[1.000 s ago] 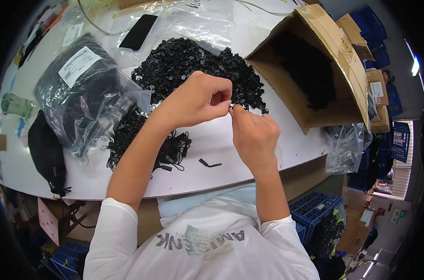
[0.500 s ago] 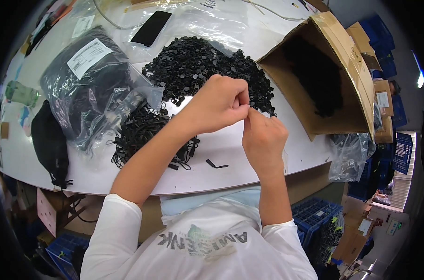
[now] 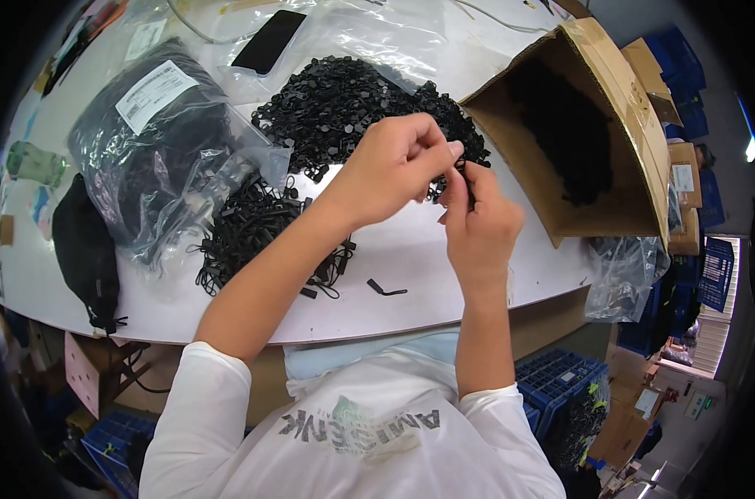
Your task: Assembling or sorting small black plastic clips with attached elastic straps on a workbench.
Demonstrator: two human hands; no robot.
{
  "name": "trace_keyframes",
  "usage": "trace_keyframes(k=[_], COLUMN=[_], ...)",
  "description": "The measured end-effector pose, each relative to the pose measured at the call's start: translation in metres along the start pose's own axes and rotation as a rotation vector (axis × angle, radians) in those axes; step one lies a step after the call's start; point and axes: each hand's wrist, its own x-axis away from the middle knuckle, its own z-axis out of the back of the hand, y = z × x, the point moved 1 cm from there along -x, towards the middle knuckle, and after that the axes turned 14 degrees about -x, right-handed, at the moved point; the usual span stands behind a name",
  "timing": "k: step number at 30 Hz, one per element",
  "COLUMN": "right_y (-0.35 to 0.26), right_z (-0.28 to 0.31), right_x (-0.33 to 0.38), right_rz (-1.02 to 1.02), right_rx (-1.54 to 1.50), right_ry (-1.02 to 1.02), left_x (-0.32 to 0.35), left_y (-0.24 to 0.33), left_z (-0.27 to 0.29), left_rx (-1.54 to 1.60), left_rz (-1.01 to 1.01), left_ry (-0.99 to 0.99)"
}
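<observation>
My left hand [image 3: 398,170] and my right hand [image 3: 481,224] meet above the table, fingertips close together. Both are closed in a pinch; what they hold is too small and too covered by the fingers to name, though something dark shows between the right fingers. Behind them spreads a heap of small black plastic pieces [image 3: 336,108], which look like buckles or clips. Under my left forearm lies a tangled pile of black looped cord pulls [image 3: 252,224]. One single cord pull [image 3: 386,289] rests alone on the white table [image 3: 444,291], nearer to me.
A cardboard box [image 3: 552,200] lies on its side at right, black items inside. On the left are a plastic bag [image 3: 165,141] of dark goods and a black pouch [image 3: 86,249]. A phone [image 3: 269,41] lies at the back. Blue crates [image 3: 560,378] stand below the table's edge.
My hands have shifted slightly, and their fingers have loosened and spread a little from a tight pinch. My right hand has turned. The piles and the single cord pull have stayed put.
</observation>
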Motion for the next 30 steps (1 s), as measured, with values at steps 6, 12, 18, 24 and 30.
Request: trace_keyframes(k=[6,12,18,24,30], right_y=[0.002,-0.001,-0.003,-0.009,-0.013], right_z=[0.017,0.025,0.025,0.025,0.027], right_x=[-0.009,-0.01,-0.005,-0.003,-0.003], right_rz=[0.049,0.161,0.081,0.032,0.063], right_rx=[-0.123,0.018,-0.109,-0.196,-0.297], right_ry=[-0.191,-0.318,-0.193,-0.163,-0.223], left_x=[0.001,-0.001,0.0,0.0,0.004], left_y=[-0.009,-0.011,-0.004,-0.003,-0.001], left_z=[0.005,0.005,-0.004,-0.001,0.009], left_rx=[0.276,-0.251,0.073,0.204,0.357], left_rz=[0.169,-0.104,-0.136,-0.117,-0.079], left_ry=[-0.415,-0.057,-0.091,-0.14,-0.254])
